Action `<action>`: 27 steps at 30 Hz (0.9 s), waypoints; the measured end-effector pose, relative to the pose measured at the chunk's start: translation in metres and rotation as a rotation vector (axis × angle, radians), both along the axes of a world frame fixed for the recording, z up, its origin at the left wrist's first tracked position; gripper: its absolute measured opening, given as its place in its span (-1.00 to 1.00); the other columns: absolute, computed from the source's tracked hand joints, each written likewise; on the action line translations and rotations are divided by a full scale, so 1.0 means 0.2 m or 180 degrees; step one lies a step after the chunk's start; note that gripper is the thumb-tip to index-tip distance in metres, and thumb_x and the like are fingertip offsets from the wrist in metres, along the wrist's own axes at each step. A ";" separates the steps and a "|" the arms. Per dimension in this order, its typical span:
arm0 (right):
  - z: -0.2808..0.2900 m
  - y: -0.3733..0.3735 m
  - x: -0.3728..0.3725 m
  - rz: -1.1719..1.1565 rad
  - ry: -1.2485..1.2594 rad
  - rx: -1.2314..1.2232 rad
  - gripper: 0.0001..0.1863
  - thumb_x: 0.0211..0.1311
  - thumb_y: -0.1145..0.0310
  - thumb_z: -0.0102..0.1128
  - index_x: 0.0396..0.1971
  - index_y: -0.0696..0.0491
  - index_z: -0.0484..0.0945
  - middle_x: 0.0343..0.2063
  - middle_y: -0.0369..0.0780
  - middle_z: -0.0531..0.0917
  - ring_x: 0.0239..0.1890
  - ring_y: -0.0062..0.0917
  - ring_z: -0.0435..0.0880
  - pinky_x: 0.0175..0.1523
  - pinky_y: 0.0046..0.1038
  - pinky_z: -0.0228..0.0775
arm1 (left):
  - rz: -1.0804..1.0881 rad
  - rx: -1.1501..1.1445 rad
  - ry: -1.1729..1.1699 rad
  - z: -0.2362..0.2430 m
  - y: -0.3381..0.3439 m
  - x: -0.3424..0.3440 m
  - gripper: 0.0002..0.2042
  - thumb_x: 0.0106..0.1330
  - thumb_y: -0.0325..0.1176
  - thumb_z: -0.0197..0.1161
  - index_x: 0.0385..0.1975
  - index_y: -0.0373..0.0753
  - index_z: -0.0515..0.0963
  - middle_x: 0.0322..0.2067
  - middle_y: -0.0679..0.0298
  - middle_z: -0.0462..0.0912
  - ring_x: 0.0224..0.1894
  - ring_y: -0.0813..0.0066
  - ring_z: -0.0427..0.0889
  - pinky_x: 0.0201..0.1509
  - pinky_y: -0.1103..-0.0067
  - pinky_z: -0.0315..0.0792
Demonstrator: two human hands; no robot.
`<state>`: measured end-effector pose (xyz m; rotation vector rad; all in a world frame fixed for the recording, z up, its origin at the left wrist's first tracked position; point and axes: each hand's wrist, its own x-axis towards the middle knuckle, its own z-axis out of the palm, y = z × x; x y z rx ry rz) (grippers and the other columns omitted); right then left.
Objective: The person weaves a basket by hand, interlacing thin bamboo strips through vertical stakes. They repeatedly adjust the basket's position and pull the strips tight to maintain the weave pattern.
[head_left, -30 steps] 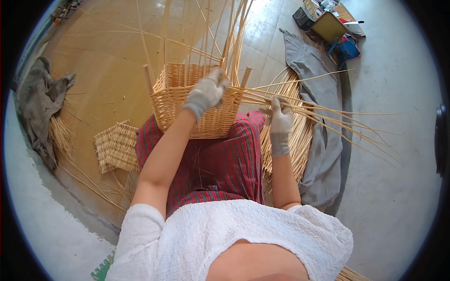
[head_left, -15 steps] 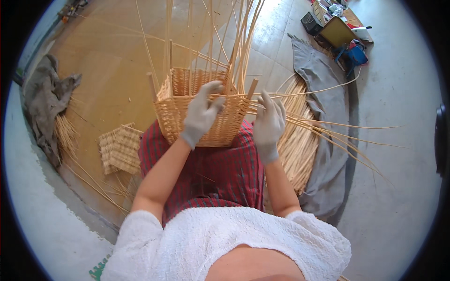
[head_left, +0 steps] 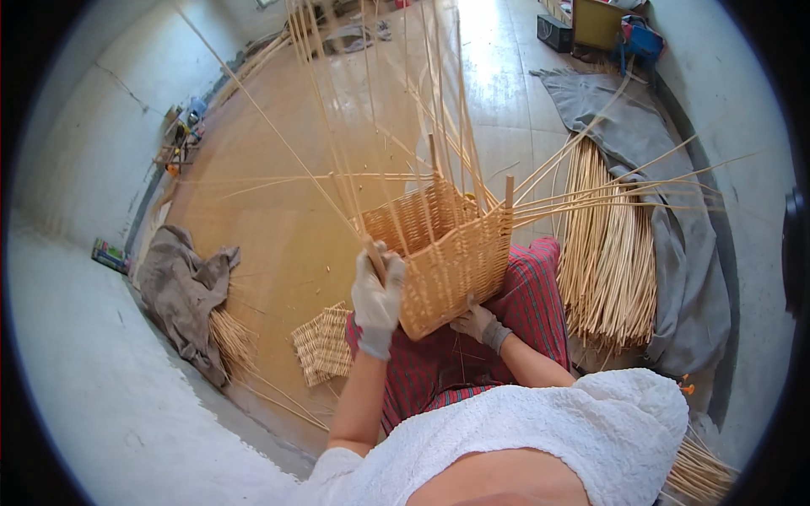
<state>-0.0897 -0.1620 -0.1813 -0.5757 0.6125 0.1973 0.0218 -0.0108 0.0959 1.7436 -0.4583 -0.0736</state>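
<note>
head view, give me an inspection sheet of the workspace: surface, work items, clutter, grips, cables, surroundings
Surface: red checked lap cloth; shiny tan floor.
Work items: tilted straw-coloured woven basket, long pale strands rising from its rim.
Clutter: flat straw-coloured woven panels; crumpled grey-brown cloth; thick bundle of pale rods beside long grey cloth.
Grips: left white-gloved hand closed on the basket's light wooden corner stick; right white-gloved hand at its lower edge, hold unclear.
Cables: nothing seen.
Surroundings: whitish wall; black box.

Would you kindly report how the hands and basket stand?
Left hand gripping a corner post of the basket; right hand low at its near side, partly hidden. Basket over the lap, canes jutting right.
</note>
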 end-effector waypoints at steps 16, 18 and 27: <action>0.03 -0.11 0.05 0.0298 -0.1378 0.1176 -0.38 0.48 -0.20 -0.14 0.19 -0.01 0.53 -0.05 -0.18 0.71 -0.05 -0.42 0.70 0.06 -0.25 0.53 | 0.0222 -0.0138 -0.1499 0.69 0.50 -0.48 -0.27 0.57 0.21 -0.18 0.31 -0.45 0.28 0.27 0.02 0.39 0.22 0.21 0.50 0.39 0.25 0.31; 0.09 -0.12 0.03 0.0068 -0.1363 0.1303 -0.40 0.50 -0.15 -0.16 0.22 0.00 0.51 0.00 -0.17 0.69 0.01 -0.41 0.68 0.12 -0.24 0.50 | -0.0200 -0.0162 -0.1733 0.72 0.37 -0.52 -0.18 0.51 0.33 -0.19 0.22 -0.48 0.36 0.22 0.02 0.41 0.18 0.17 0.53 0.39 0.20 0.29; 0.35 0.05 0.06 -0.0556 -0.1212 0.2097 -0.48 0.60 0.10 -0.28 0.33 0.04 0.44 0.23 -0.14 0.58 0.25 -0.35 0.57 0.38 -0.20 0.37 | -0.0944 0.0484 -0.1132 0.63 0.23 -0.38 -0.02 0.36 0.45 0.00 0.35 -0.49 0.27 0.33 -0.05 0.35 0.30 0.18 0.42 0.42 0.25 0.29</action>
